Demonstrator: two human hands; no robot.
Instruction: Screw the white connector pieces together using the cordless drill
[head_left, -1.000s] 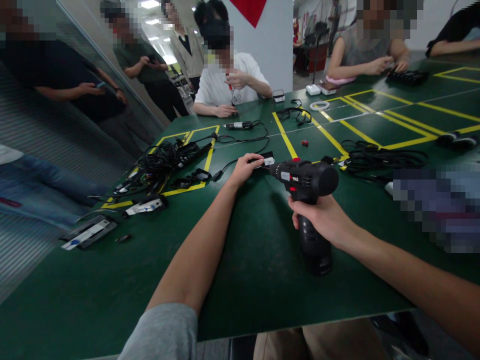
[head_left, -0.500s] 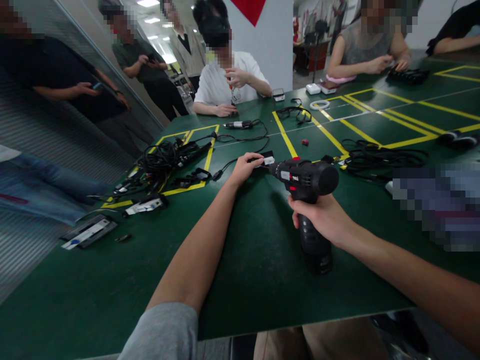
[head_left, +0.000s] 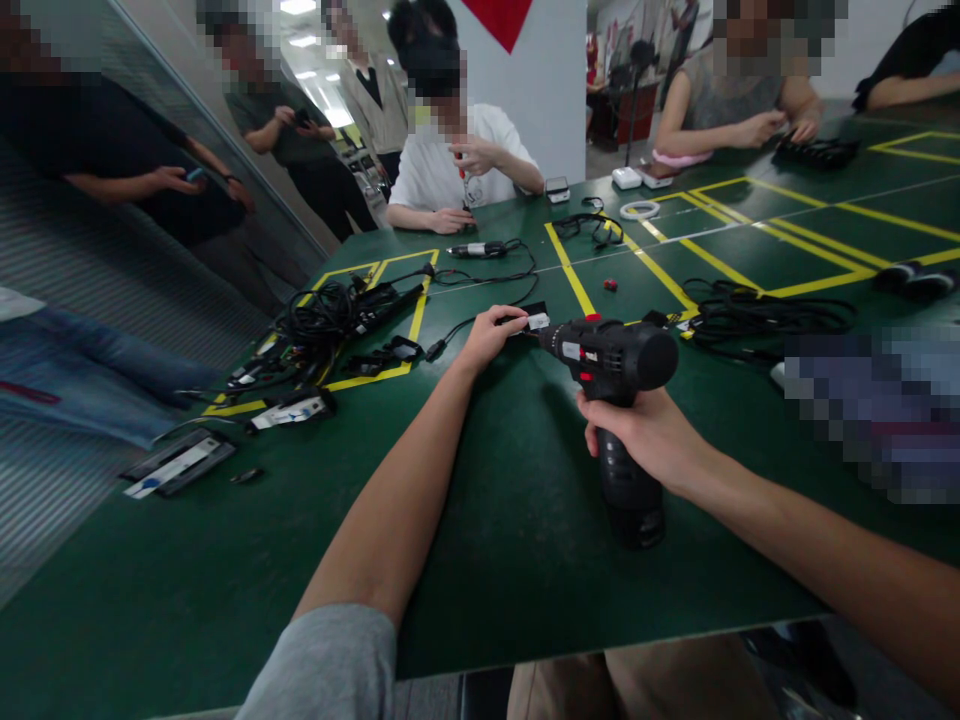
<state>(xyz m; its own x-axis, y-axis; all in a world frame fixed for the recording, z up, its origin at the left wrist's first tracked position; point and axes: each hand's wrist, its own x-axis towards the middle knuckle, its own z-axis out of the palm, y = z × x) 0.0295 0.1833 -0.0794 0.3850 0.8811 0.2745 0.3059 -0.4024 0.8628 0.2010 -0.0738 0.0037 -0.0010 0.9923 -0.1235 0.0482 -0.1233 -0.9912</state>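
My right hand (head_left: 637,430) is wrapped round the handle of a black cordless drill (head_left: 611,355) with red buttons. The drill points left, its chuck and bit close to my left hand (head_left: 491,337). That hand rests on the table with its fingers closed on a small black device with a white label (head_left: 537,321). Most of the device is hidden behind the fingers, and so is the exact spot where the bit ends. A black cable (head_left: 450,340) lies just left of the left hand.
The green table (head_left: 487,560) carries yellow tape outlines. Tangled black cables and adapters (head_left: 330,320) lie at left, a coiled black cable (head_left: 780,312) at right. Beyond are a pen-shaped tool (head_left: 478,249), a small red piece (head_left: 610,285) and a white ring (head_left: 639,210). Several people surround the table.
Both hands, the drill and the labelled device hold the same position. Only people in the background shift slightly.
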